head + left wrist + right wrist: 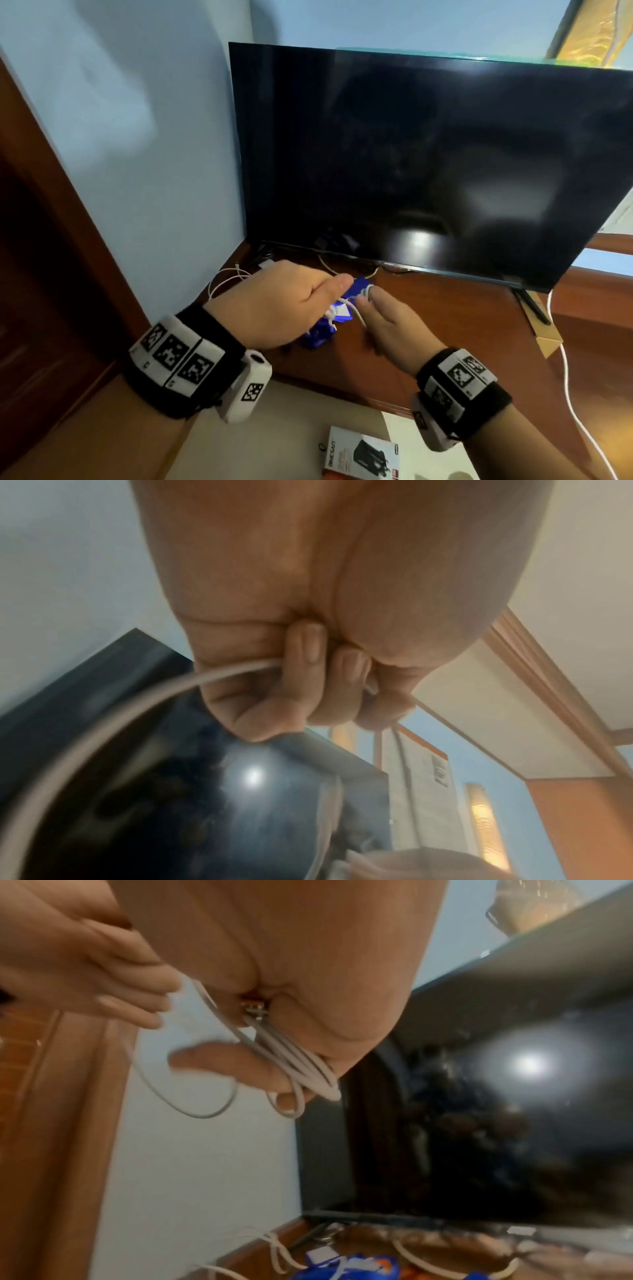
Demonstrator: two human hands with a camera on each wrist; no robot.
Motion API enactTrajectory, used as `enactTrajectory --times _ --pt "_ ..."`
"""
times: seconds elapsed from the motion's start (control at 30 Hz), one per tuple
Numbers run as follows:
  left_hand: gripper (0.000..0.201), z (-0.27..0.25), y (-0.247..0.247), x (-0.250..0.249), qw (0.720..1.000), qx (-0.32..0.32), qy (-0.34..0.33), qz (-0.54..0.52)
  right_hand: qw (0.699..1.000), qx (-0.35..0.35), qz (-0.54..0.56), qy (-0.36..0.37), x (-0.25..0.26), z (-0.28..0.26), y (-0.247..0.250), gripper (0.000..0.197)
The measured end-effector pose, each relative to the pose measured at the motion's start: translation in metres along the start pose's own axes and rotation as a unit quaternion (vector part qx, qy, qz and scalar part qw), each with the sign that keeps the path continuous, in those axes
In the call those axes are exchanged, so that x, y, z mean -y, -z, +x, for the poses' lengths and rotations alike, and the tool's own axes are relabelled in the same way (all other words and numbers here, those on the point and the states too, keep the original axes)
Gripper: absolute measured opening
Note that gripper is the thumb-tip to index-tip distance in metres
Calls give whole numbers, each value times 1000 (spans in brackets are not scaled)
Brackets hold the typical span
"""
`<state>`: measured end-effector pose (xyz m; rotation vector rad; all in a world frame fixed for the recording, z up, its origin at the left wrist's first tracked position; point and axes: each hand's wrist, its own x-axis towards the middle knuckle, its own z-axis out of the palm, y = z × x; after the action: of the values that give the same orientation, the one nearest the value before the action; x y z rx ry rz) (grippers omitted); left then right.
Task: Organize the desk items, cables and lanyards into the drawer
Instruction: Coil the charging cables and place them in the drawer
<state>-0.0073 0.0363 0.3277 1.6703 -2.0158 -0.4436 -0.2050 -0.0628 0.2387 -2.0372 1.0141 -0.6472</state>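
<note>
The step in hand looks like coiling the white cable [354,310] into a tidy loop before it goes into the drawer, which no view shows. To do it well, I judge that each new turn should be laid the same size as the last, with light tension between the 2 hands so the wraps sit side by side and do not cross, and the loose tail should be lifted clear of the blue lanyards [327,322] below it so they are not dragged along. In the head view, left of centre, the left hand [274,308] is held above the worktop [445,329], back of the hand up and thumb pointing toward the right; its wrist view shows the fingers [304,647] curled into a fist round 1 strand of the cable. Just right of it, the right hand [390,325] stands on edge, fingers reaching forward toward the dark screen [428,164]; its wrist view shows several white turns already wound round its fingers [246,1064], with a metal plug end tucked against the palm. The cable thus hangs between both hands, above the lanyards on the worktop at lower centre of the frame.
</note>
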Motion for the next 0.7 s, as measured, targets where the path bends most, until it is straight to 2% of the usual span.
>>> enactTrajectory --times 0.13,0.23,0.37,0.47,0.6,0.63,0.7 --pt "64 22 7 29 996 -80 42 6 981 49 186 -36 23 -17 -18 52" --pt "66 34 -10 56 991 -83 105 -7 963 41 266 -28 46 -22 -13 67" --pt "66 25 -56 83 984 -34 144 -100 900 -25 435 24 72 -19 0 43" --pt "66 10 -87 84 975 -6 152 -163 898 -72 431 61 76 -11 10 50" --pt "60 -10 -103 60 970 37 134 -201 886 -115 446 52 70 -6 17 33" --pt "56 -14 -101 52 974 46 121 -188 896 -126 423 52 65 -4 16 33" --pt "48 -22 -93 37 984 68 94 -137 936 -140 321 48 53 -4 13 29"
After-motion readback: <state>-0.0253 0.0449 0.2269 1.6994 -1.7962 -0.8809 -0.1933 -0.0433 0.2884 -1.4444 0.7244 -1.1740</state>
